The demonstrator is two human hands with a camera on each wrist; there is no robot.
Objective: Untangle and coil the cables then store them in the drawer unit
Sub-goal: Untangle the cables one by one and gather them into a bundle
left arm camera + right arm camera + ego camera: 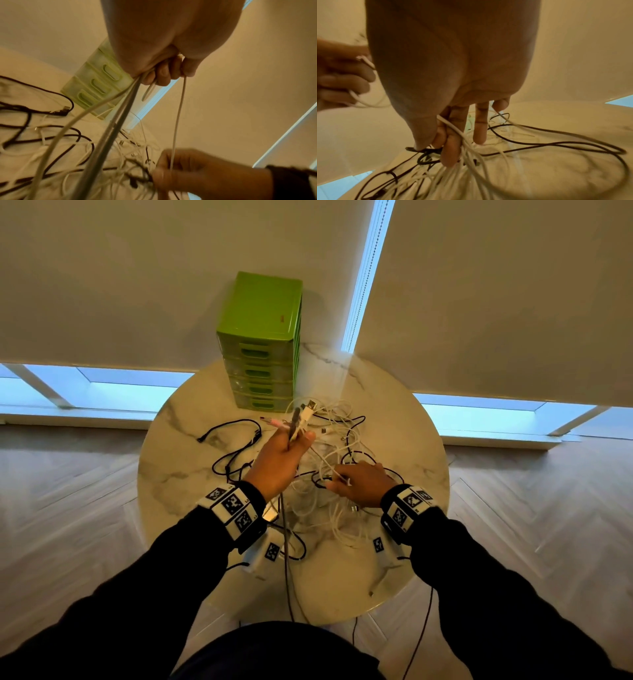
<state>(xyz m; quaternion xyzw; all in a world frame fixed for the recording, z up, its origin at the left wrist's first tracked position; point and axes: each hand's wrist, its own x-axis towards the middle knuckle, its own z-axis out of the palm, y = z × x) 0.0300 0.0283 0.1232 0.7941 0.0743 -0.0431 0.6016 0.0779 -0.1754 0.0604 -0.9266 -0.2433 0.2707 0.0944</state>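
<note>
A tangle of white and black cables (329,460) lies on the round marble table (191,474). My left hand (287,446) is raised over the table and grips a bundle of cable ends (303,416), white, grey and pink; in the left wrist view its fingers (163,73) curl round those cables (120,108). My right hand (359,481) sits low on the tangle and pinches a thin white cable (452,125) between thumb and finger. That white cable (178,115) runs up to my left hand. The green drawer unit (262,344) stands at the table's far side, drawers closed.
Black cable loops (233,446) spread over the table's left half. A grey cable (286,559) hangs over the near table edge. Window blinds and a wall stand behind the drawer unit. Wood floor surrounds the table.
</note>
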